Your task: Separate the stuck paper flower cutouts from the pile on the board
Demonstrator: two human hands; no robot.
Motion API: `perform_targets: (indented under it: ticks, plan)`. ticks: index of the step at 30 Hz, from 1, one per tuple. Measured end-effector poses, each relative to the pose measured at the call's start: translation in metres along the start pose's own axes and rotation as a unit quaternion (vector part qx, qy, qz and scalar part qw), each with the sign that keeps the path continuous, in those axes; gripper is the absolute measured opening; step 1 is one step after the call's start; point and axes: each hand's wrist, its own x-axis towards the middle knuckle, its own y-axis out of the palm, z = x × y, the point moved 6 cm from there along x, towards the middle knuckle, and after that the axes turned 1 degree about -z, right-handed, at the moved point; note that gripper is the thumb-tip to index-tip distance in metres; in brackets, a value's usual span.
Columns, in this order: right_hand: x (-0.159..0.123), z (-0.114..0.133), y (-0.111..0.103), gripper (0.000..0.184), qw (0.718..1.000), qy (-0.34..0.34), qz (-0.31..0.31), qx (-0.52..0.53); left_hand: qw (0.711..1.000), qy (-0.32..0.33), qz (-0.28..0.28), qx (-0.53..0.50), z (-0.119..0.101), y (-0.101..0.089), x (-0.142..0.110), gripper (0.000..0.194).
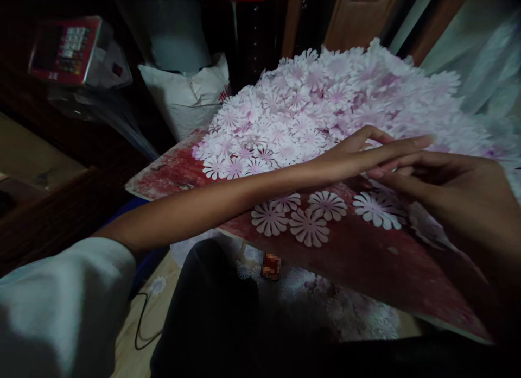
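My left hand [362,152] reaches across the red board, its index finger stretched out and its thumb bent above. My right hand [459,185] comes in from the right, with its bent fingertips close together against my left fingers. Whatever lies between those fingertips is hidden. Under my right palm hangs a thin pale piece [429,226], its kind unclear. A large heap of white and pale pink flower cutouts [285,133] lies behind the hands. Nearer me, several loose flower cutouts [309,227] lie flat, and one flower cutout [378,208] sits just below my hands.
The red board [366,269] has a worn edge above my knees. More flower cutouts [366,313] lie below it. A white sack [187,95] and a red-faced device with keys [67,49] stand at the back left. A dark cable [140,323] runs along the floor.
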Motion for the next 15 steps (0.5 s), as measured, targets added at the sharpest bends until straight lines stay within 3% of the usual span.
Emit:
perform_targets:
  ticks: [4, 8, 15]
  plan:
    - [0.003, -0.001, -0.014, 0.033, 0.999, 0.007, -0.047, -0.024, 0.997, 0.057, 0.051, 0.01, 0.0, -0.003, 0.008, 0.046]
    - [0.002, 0.0, -0.022, 0.03, 0.995, 0.018, -0.095, -0.015, 0.987, 0.095, 0.015, 0.129, -0.01, -0.008, 0.008, 0.042]
    - [0.005, -0.003, -0.017, 0.032, 0.997, 0.029, -0.067, 0.015, 0.962, 0.114, -0.002, 0.25, -0.014, -0.009, 0.009, 0.04]
